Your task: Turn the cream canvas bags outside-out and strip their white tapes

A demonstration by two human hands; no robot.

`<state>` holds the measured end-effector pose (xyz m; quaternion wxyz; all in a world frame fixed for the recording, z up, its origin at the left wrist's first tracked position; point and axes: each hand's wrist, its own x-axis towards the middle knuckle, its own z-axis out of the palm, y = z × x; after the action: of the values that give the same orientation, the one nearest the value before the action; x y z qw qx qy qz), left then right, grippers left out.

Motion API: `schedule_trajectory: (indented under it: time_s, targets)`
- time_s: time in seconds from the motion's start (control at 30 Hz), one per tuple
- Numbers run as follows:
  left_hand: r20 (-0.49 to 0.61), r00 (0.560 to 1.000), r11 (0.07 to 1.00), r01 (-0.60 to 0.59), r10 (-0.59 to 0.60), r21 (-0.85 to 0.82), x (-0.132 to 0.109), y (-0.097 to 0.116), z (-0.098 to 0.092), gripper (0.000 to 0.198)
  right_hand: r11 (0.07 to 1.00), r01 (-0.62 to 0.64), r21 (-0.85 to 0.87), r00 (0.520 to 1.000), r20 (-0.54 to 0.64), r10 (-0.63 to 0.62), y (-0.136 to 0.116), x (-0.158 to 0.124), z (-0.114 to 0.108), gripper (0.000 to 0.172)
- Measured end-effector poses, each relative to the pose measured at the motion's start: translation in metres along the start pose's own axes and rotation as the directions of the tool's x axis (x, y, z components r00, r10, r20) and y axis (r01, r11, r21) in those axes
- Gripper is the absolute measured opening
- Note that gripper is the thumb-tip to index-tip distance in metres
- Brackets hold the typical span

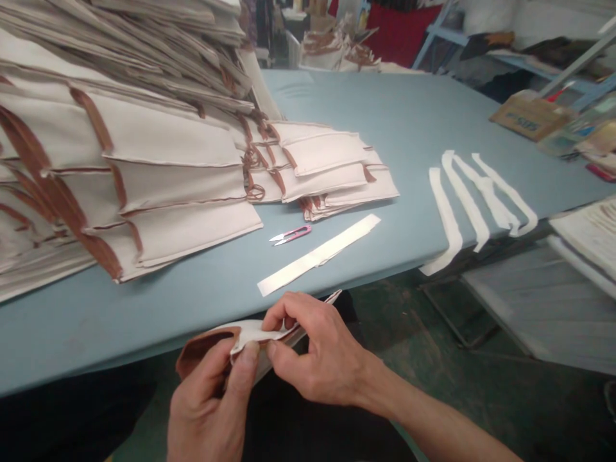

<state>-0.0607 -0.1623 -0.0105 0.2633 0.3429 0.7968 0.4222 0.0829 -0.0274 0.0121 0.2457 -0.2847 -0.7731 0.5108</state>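
Both hands grip a cream fabric pouch (250,328) with a brown lining, held just off the table's front edge over my lap. My left hand (212,401) pinches its near corner between thumb and fingers, beside the brown opening. Further along the edge, my right hand (320,350) is closed, thumb and forefinger pinching the cloth. Part of the pouch is hidden behind the right hand. Just beyond lie a strip of cream material (320,253) and pink-handled thread snips (291,235).
Stacks of cream pouches with brown trim (178,183) cover the left of the blue-green table (385,115). Smaller pouches (327,154) lie mid-table. White strips (447,212) hang over the right edge. A cardboard box (532,115) sits at the far right.
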Motion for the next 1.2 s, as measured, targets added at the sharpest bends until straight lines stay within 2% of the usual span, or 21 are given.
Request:
schedule_trajectory:
  time_s: [0.13, 0.23, 0.33, 0.43, 0.57, 0.63, 0.7, 0.8, 0.87, 0.97, 1.03, 1.1, 1.2]
  targets:
    - [0.025, 0.999, 0.997, 0.041, -0.040, -0.063, -0.001, -0.010, 0.003, 0.044, 0.982, -0.162, 0.093, 0.984, 0.091, 0.154, 0.002, 0.001, -0.001, 0.010]
    - [0.043, 0.987, 0.955, 0.163, -0.157, -0.250, -0.002, -0.013, 0.009, 0.048, 0.944, -0.261, 0.201, 0.960, 0.154, 0.232, 0.003, 0.000, 0.000, 0.014]
    - [0.155, 0.941, 0.802, 0.337, -0.300, -0.493, -0.004, -0.008, 0.018, 0.056, 0.885, -0.342, 0.316, 0.937, 0.189, 0.294, 0.003, -0.005, 0.001, 0.014]
    - [0.274, 0.881, 0.638, 0.470, -0.386, -0.610, -0.006, 0.000, 0.023, 0.061, 0.831, -0.378, 0.409, 0.925, 0.214, 0.315, 0.004, -0.012, 0.001, 0.015]
    - [0.327, 0.847, 0.565, 0.526, -0.420, -0.636, -0.005, 0.005, 0.020, 0.064, 0.855, -0.335, 0.396, 0.940, 0.196, 0.278, 0.001, -0.025, -0.003, 0.023]
    - [0.340, 0.849, 0.568, 0.524, -0.404, -0.635, -0.005, 0.004, 0.017, 0.066, 0.902, -0.289, 0.321, 0.956, 0.146, 0.254, -0.002, -0.032, -0.005, 0.030]
    - [0.345, 0.854, 0.574, 0.517, -0.389, -0.634, -0.005, 0.003, 0.016, 0.065, 0.964, -0.182, 0.193, 0.983, 0.014, 0.183, -0.006, -0.039, -0.005, 0.034]
    - [0.359, 0.862, 0.594, 0.507, -0.358, -0.624, -0.006, -0.001, 0.014, 0.061, 0.997, 0.037, -0.072, 0.985, -0.168, -0.049, -0.009, -0.051, -0.003, 0.028]
    - [0.341, 0.883, 0.667, 0.467, -0.322, -0.581, -0.007, -0.004, 0.011, 0.059, 0.959, 0.152, -0.237, 0.961, -0.190, -0.200, -0.010, -0.060, -0.002, 0.026]
    - [0.245, 0.946, 0.867, 0.298, -0.212, -0.399, -0.009, -0.007, 0.005, 0.049, 0.898, 0.250, -0.363, 0.936, -0.147, -0.320, -0.006, -0.071, -0.002, 0.016]
    - [0.175, 0.975, 0.949, 0.177, -0.134, -0.260, -0.012, -0.007, 0.002, 0.042, 0.902, 0.232, -0.365, 0.949, -0.118, -0.292, -0.001, -0.071, -0.003, 0.012]
    - [0.095, 0.991, 0.978, 0.107, -0.091, -0.177, -0.017, -0.005, 0.002, 0.038, 0.909, 0.136, -0.395, 0.972, -0.124, -0.199, 0.007, -0.061, -0.004, 0.014]
    - [0.000, 1.000, 0.997, 0.014, -0.014, -0.077, -0.020, -0.004, 0.005, 0.033, 0.816, -0.065, -0.575, 0.992, -0.123, -0.008, 0.017, -0.027, -0.001, 0.006]
